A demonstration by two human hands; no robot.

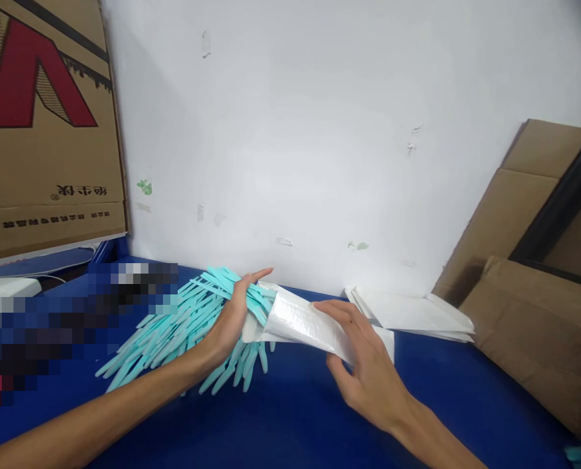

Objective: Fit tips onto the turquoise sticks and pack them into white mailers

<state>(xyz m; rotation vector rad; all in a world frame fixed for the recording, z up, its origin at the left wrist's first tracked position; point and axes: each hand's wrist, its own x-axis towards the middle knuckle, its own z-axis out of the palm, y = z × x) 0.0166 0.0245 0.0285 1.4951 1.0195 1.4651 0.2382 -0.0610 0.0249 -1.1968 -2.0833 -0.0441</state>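
My right hand (368,365) grips a white plastic bag (305,322), thumb below and fingers on top. The bag's open end faces left, and a bunch of turquoise sticks (258,303) reaches into it. My left hand (232,316) is wrapped against that bunch at the bag's mouth, one finger stretched out to the right. Beneath and left of this hand, a large pile of turquoise sticks (173,339) is spread over the blue table (281,417).
Several flat white bags (412,312) lie against the white wall (290,143). Brown cardboard (510,189) and a brown paper package (539,339) stand at the right. A big printed carton (51,156) rises at the left above a white device (10,286).
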